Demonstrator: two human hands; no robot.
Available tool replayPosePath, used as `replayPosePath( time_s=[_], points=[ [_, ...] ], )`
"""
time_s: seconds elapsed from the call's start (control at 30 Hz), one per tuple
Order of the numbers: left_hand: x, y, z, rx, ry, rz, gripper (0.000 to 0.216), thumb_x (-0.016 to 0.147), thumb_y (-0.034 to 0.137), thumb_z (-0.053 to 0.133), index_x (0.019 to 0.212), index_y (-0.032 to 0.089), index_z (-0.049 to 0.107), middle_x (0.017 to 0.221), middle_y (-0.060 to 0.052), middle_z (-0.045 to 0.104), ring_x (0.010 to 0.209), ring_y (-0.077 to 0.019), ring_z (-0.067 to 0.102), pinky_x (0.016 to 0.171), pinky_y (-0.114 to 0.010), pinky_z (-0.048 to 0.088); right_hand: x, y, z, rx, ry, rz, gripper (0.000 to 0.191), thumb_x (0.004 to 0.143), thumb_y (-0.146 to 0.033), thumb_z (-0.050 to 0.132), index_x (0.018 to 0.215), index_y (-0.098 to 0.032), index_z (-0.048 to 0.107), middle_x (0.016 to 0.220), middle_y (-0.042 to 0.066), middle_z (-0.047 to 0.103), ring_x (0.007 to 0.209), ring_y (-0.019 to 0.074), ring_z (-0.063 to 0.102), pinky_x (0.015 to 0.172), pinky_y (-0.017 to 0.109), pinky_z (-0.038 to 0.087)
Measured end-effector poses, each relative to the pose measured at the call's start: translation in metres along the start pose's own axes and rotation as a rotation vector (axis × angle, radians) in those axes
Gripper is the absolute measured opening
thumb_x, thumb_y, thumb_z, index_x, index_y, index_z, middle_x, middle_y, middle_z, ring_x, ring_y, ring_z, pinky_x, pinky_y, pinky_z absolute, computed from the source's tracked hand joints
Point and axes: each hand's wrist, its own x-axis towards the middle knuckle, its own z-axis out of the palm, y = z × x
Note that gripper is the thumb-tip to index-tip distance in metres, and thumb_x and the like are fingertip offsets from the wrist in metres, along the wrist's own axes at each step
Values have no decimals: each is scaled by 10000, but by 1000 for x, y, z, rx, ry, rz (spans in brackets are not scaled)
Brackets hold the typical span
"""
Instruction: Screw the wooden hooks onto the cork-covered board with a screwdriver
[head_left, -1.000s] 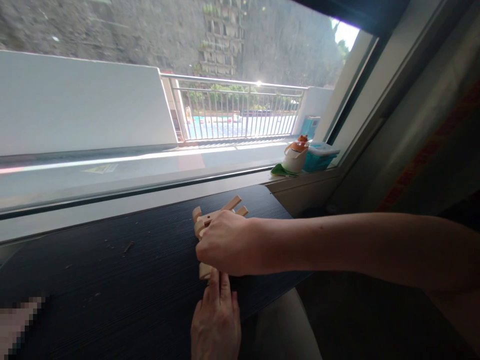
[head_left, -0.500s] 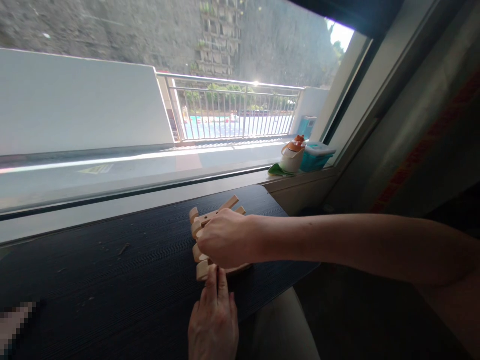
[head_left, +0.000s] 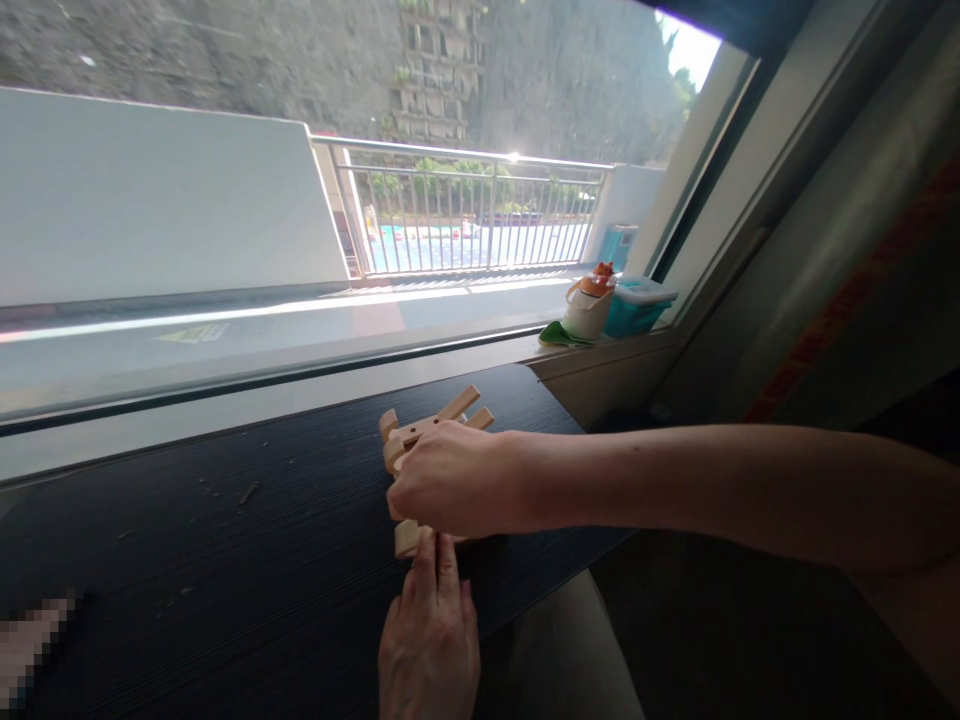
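At lower centre, the right hand (head_left: 450,480) curls over the wooden toy (head_left: 422,429), grip hidden from here; the left hand (head_left: 430,630) touches it, hold unclear. Right of centre: bottle (head_left: 586,313), lidded tub (head_left: 636,308), contents unseen.

A path runs over the worktop (head_left: 300,530) from its left edge to the wooden pieces (head_left: 394,456) — only low scraps (head_left: 249,492) lie along it. The right forearm (head_left: 637,480) bars the right side, the left hand (head_left: 430,635) the near edge; window glass (head_left: 225,330) stands beyond the far edge.
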Motion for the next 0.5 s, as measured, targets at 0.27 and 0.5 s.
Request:
replayPosePath(
  time_s=[0.27, 0.5],
  points=[
    [-1, 1, -2, 11, 4, -34, 390, 869, 145, 424, 1247, 69, 484, 1284, -165, 539, 973, -175, 620, 676, -248, 512, 2, 11, 11, -9, 100, 58, 101, 759, -157, 556, 774, -130, 652, 817, 88, 681, 759, 213, 628, 552, 295, 443],
    [1, 2, -1, 1, 51, -21, 334, 849, 131, 445, 1145, 34, 566, 1179, -200, 599, 884, -203, 649, 606, -270, 515, -5, -1, -3, -72, 119, -68, 150, 780, -98, 530, 654, -127, 605, 696, 72, 644, 693, 194, 607, 579, 318, 419]
  ],
)
